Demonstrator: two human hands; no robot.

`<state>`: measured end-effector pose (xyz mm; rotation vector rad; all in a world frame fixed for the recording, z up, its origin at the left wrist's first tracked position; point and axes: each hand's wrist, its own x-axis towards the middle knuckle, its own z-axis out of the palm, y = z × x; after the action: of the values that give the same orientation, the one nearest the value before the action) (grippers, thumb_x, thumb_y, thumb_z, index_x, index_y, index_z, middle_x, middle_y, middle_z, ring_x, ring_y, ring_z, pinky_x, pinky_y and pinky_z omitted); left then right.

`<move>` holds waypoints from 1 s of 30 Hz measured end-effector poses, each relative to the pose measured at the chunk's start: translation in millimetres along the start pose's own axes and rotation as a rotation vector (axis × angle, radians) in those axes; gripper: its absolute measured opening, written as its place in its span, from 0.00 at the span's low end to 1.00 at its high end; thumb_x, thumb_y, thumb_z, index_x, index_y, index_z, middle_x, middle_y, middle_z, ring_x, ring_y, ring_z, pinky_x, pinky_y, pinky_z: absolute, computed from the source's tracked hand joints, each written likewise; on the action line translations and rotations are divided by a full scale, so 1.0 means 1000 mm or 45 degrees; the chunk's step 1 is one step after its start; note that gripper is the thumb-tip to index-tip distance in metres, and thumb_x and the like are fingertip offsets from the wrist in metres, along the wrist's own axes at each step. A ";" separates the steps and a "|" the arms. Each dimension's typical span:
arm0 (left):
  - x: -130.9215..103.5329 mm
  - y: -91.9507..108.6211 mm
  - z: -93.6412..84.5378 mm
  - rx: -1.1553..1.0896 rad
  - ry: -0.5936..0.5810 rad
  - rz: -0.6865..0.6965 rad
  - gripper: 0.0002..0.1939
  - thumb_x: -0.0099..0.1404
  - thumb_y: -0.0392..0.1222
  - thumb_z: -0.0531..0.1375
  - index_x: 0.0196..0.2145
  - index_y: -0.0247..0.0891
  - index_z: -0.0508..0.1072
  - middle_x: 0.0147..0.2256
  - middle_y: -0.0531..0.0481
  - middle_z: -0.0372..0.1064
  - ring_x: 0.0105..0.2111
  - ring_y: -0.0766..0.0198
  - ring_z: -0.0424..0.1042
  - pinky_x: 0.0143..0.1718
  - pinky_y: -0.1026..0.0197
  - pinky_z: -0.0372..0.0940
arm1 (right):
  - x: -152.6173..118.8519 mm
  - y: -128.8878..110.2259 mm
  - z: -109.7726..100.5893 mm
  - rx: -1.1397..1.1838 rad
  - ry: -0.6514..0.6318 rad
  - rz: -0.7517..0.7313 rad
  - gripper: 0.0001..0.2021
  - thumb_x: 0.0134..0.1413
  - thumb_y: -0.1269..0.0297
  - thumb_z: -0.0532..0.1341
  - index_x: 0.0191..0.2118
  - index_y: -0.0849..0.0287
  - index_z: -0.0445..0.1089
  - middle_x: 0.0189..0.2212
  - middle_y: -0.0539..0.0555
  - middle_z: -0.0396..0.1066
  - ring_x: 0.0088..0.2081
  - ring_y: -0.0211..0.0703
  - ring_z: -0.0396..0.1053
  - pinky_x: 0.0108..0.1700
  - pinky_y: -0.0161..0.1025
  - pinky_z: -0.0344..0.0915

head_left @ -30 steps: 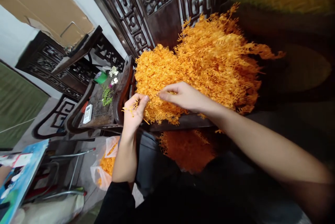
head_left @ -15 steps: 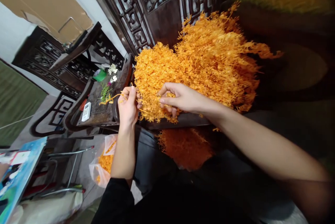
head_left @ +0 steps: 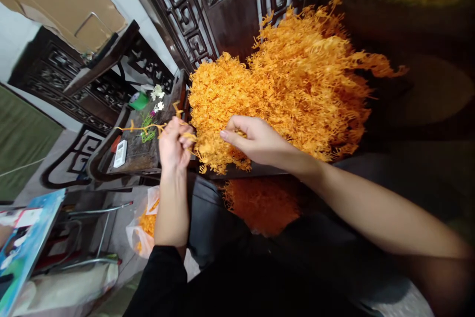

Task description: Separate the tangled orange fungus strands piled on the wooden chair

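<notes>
My left hand (head_left: 174,145) is closed on an orange strand (head_left: 143,129), thin and branching, like a plastic flower stem. One end sticks out to the left, and orange tips poke out above and to the right of the fingers. My right hand (head_left: 252,141) is bent in a pinch at the front of a big heap of orange strands (head_left: 297,84). Its thumb and index fingertip are close together; the other fingers are partly hidden, and anything between them is too small to tell. The heap rests on a dark wooden seat against a carved back.
Left of the heap, a dark wooden side table (head_left: 141,158) carries a green tape roll (head_left: 138,101), white flowers (head_left: 158,92) and a white device (head_left: 120,154). A plastic bag (head_left: 146,245) of orange pieces sits on the floor. A blue-topped table (head_left: 33,243) stands at lower left.
My left hand has shifted slightly left and turned, with the strand now reaching farther left. My right thumb has come closer to the index finger. The camera view has shifted slightly.
</notes>
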<state>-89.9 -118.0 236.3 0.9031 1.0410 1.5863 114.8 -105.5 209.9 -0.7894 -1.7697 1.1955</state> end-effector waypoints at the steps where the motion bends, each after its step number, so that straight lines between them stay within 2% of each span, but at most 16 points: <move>1: 0.004 0.004 -0.004 -0.037 0.053 0.059 0.20 0.57 0.45 0.74 0.28 0.35 0.66 0.20 0.62 0.54 0.16 0.80 0.52 0.14 0.76 0.46 | -0.002 -0.003 -0.002 0.007 -0.023 0.020 0.17 0.65 0.52 0.60 0.30 0.59 0.65 0.22 0.47 0.63 0.24 0.34 0.57 0.28 0.36 0.51; 3: 0.007 0.008 -0.009 -0.024 0.127 0.162 0.19 0.59 0.46 0.73 0.29 0.35 0.67 0.21 0.61 0.56 0.16 0.80 0.52 0.14 0.75 0.45 | -0.004 -0.005 -0.004 0.034 -0.091 0.084 0.14 0.65 0.53 0.60 0.33 0.59 0.68 0.21 0.48 0.67 0.24 0.35 0.61 0.28 0.36 0.53; 6: 0.002 -0.001 -0.004 0.108 0.127 0.246 0.20 0.58 0.49 0.73 0.29 0.35 0.68 0.21 0.60 0.60 0.16 0.79 0.53 0.15 0.73 0.47 | -0.002 -0.003 -0.003 0.081 -0.124 0.099 0.11 0.63 0.56 0.62 0.41 0.60 0.71 0.26 0.50 0.73 0.26 0.37 0.67 0.29 0.36 0.59; 8: -0.006 -0.011 0.005 0.182 0.097 0.278 0.20 0.58 0.50 0.73 0.29 0.36 0.67 0.22 0.59 0.63 0.16 0.78 0.55 0.16 0.73 0.50 | 0.002 0.000 0.000 0.084 -0.097 -0.006 0.14 0.62 0.58 0.63 0.49 0.60 0.72 0.38 0.55 0.77 0.35 0.40 0.72 0.37 0.37 0.65; 10: -0.013 -0.019 0.014 0.250 0.066 0.300 0.20 0.59 0.51 0.72 0.29 0.36 0.67 0.23 0.58 0.65 0.17 0.77 0.58 0.17 0.72 0.53 | 0.004 0.002 0.006 0.029 -0.091 -0.087 0.16 0.61 0.59 0.64 0.51 0.60 0.73 0.46 0.57 0.77 0.45 0.44 0.73 0.46 0.39 0.66; 11: -0.015 -0.022 0.016 0.278 0.057 0.314 0.19 0.60 0.50 0.72 0.29 0.36 0.68 0.23 0.58 0.65 0.17 0.76 0.58 0.18 0.71 0.54 | 0.003 0.002 0.010 -0.017 -0.083 -0.100 0.14 0.62 0.58 0.64 0.48 0.60 0.74 0.46 0.57 0.77 0.46 0.44 0.73 0.48 0.40 0.65; 13: -0.013 -0.021 0.018 0.274 0.059 0.306 0.18 0.62 0.49 0.71 0.29 0.36 0.68 0.22 0.58 0.64 0.18 0.76 0.58 0.18 0.72 0.54 | -0.003 -0.002 0.018 -0.108 -0.045 -0.149 0.12 0.65 0.57 0.61 0.39 0.61 0.74 0.38 0.56 0.76 0.41 0.43 0.71 0.45 0.40 0.64; 15: -0.004 -0.012 0.012 0.156 0.110 0.230 0.18 0.65 0.47 0.69 0.28 0.36 0.66 0.20 0.60 0.58 0.16 0.77 0.54 0.16 0.73 0.49 | -0.013 -0.009 0.025 -0.131 -0.079 -0.312 0.15 0.68 0.57 0.58 0.32 0.61 0.70 0.31 0.54 0.73 0.35 0.41 0.68 0.41 0.39 0.62; 17: 0.007 0.003 0.000 -0.036 0.210 0.154 0.17 0.70 0.44 0.64 0.27 0.36 0.64 0.19 0.62 0.51 0.15 0.78 0.49 0.14 0.73 0.43 | -0.024 -0.018 0.031 -0.059 -0.234 -0.490 0.15 0.70 0.59 0.56 0.32 0.61 0.69 0.30 0.54 0.72 0.33 0.39 0.67 0.40 0.38 0.61; 19: 0.014 0.019 -0.011 -0.184 0.275 0.181 0.16 0.74 0.42 0.59 0.29 0.36 0.63 0.20 0.62 0.50 0.15 0.78 0.47 0.14 0.73 0.42 | -0.030 -0.024 0.034 0.008 -0.393 -0.528 0.13 0.69 0.62 0.56 0.34 0.62 0.69 0.32 0.55 0.73 0.35 0.39 0.68 0.40 0.37 0.62; 21: 0.014 0.028 -0.017 -0.261 0.233 0.208 0.15 0.75 0.43 0.57 0.30 0.37 0.63 0.21 0.61 0.50 0.16 0.77 0.48 0.14 0.73 0.44 | -0.031 -0.023 0.036 0.002 -0.443 -0.402 0.08 0.65 0.66 0.58 0.36 0.62 0.71 0.34 0.55 0.75 0.37 0.40 0.71 0.41 0.37 0.64; 24: 0.003 0.032 -0.014 -0.302 0.091 0.239 0.16 0.76 0.45 0.57 0.30 0.38 0.64 0.22 0.60 0.48 0.16 0.75 0.47 0.14 0.72 0.44 | -0.026 -0.015 0.040 0.077 -0.546 -0.027 0.04 0.56 0.71 0.61 0.36 0.61 0.74 0.29 0.52 0.76 0.32 0.39 0.74 0.36 0.35 0.66; 27: -0.012 0.029 -0.005 -0.294 -0.057 0.369 0.16 0.73 0.46 0.59 0.28 0.38 0.64 0.21 0.59 0.47 0.16 0.74 0.45 0.14 0.72 0.45 | -0.021 -0.005 0.047 0.416 -0.689 0.293 0.08 0.51 0.74 0.61 0.38 0.60 0.72 0.25 0.48 0.76 0.23 0.35 0.72 0.27 0.32 0.65; 30: -0.026 0.023 0.001 -0.218 -0.294 0.534 0.19 0.66 0.48 0.65 0.25 0.39 0.62 0.19 0.60 0.45 0.15 0.73 0.44 0.13 0.72 0.47 | -0.020 0.003 0.058 0.796 -0.697 0.452 0.09 0.54 0.66 0.63 0.42 0.60 0.70 0.25 0.46 0.72 0.18 0.31 0.64 0.18 0.30 0.58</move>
<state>-90.4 -146.3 256.4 1.2066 0.5662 1.8272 72.1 -144.9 189.7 -0.4223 -1.5281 2.2244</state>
